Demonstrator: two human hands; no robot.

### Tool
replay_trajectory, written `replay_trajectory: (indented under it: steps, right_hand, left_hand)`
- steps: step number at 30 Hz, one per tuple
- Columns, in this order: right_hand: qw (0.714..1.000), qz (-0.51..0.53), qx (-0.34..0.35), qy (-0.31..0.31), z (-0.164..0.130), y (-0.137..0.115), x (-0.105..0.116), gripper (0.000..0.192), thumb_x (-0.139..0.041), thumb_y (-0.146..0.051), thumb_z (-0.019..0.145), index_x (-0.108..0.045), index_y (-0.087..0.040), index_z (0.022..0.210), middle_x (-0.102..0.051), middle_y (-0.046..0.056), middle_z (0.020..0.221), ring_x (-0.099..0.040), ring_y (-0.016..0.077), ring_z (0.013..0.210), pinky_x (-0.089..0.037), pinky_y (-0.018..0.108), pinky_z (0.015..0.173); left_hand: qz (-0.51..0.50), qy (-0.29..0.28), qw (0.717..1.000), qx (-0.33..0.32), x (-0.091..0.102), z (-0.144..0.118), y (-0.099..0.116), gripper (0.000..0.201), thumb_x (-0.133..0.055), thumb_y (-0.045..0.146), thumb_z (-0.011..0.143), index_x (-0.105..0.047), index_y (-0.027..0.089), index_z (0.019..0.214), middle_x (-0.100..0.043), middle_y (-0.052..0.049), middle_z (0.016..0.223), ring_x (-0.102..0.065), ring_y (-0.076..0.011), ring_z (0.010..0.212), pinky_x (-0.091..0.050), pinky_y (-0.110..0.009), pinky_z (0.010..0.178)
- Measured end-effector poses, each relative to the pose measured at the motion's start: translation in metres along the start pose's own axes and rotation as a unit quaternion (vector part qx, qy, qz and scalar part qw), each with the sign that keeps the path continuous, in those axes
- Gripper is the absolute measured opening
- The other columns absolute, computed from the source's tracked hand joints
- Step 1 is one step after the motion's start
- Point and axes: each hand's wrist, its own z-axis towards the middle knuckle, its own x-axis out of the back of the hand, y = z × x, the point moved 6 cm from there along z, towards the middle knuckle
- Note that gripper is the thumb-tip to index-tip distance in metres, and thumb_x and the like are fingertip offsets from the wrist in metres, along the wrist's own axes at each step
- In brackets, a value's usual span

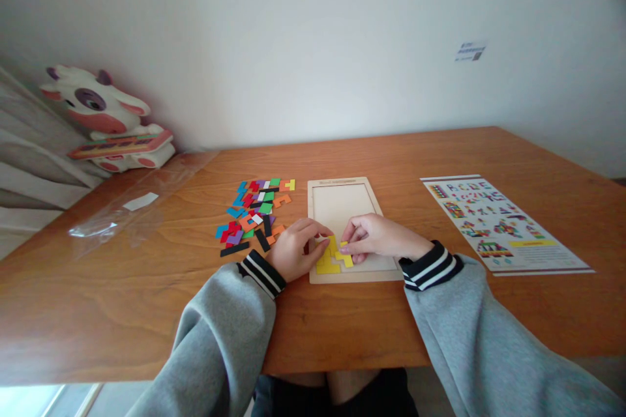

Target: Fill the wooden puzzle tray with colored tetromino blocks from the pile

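Note:
A pale wooden puzzle board with a raised rim lies in front of me. Several flat yellow puzzle pieces are together in its near left corner. My left hand reaches over the board's left rim, fingers curled, thumb and forefinger drawn together at the edge of a yellow piece. From the other side, my right hand pinches a stepped yellow puzzle piece between thumb and forefinger, right beside the others. Part of the yellow group is hidden by my left fingers.
Left of the board lies a loose pile of coloured puzzle pieces. A printed pattern sheet is at the right. Farther left are a clear plastic bag and a cow-shaped toy keyboard. The wall stands behind the wooden table.

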Motion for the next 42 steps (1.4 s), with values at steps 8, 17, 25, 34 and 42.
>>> replay_trajectory:
  steps: [8,17,25,34,42]
  right_hand:
    - [1.000,-0.008,-0.002,-0.011,0.001,0.000,-0.005,0.049,-0.083,-0.050,0.063,-0.054,-0.015,0.081,-0.070,0.002,0.064,-0.066,0.0120,0.057,-0.054,0.023,0.054]
    - [0.995,-0.088,0.030,0.027,0.002,-0.002,-0.004,0.043,-0.082,-0.051,0.064,-0.058,-0.016,0.075,-0.063,-0.001,0.060,-0.059,0.0104,0.051,-0.049,0.022,0.047]
    - [0.994,-0.095,0.047,-0.010,0.000,-0.006,-0.007,0.046,-0.082,-0.045,0.066,-0.061,-0.015,0.093,-0.066,-0.001,0.072,-0.058,0.0095,0.057,-0.048,0.022,0.051]
    - [0.997,-0.068,0.036,0.000,-0.001,-0.007,-0.003,0.038,-0.068,-0.051,0.081,-0.061,-0.015,0.088,-0.065,0.001,0.073,-0.059,0.0097,0.060,-0.051,0.022,0.052]
    - [0.995,-0.073,0.041,0.046,0.003,-0.009,0.003,0.038,-0.058,-0.054,0.087,-0.057,-0.016,0.085,-0.065,0.002,0.072,-0.057,0.0092,0.055,-0.048,0.022,0.048]
  left_hand:
    - [0.019,-0.022,0.999,-0.021,-0.002,0.000,0.001,0.014,-0.055,0.024,0.090,-0.067,0.019,0.095,-0.068,-0.007,0.094,-0.063,-0.0182,0.088,-0.052,-0.031,0.081]
    - [0.028,-0.036,0.999,-0.021,-0.004,0.000,0.002,0.013,-0.056,0.023,0.089,-0.067,0.019,0.093,-0.069,-0.008,0.095,-0.064,-0.0190,0.088,-0.051,-0.031,0.081]
    - [0.036,-0.048,0.998,-0.029,-0.006,0.000,0.002,0.014,-0.056,0.024,0.089,-0.067,0.020,0.095,-0.068,-0.008,0.095,-0.063,-0.0200,0.090,-0.050,-0.033,0.084]
    - [0.033,-0.047,0.997,-0.060,-0.003,0.000,0.009,0.023,-0.052,0.023,0.091,-0.069,0.021,0.107,-0.071,-0.008,0.108,-0.062,-0.0203,0.097,-0.048,-0.038,0.092]
    - [0.073,-0.072,0.993,-0.057,-0.004,0.000,0.010,0.022,-0.057,0.030,0.091,-0.069,0.024,0.108,-0.073,-0.004,0.109,-0.059,-0.0217,0.095,-0.046,-0.038,0.087]
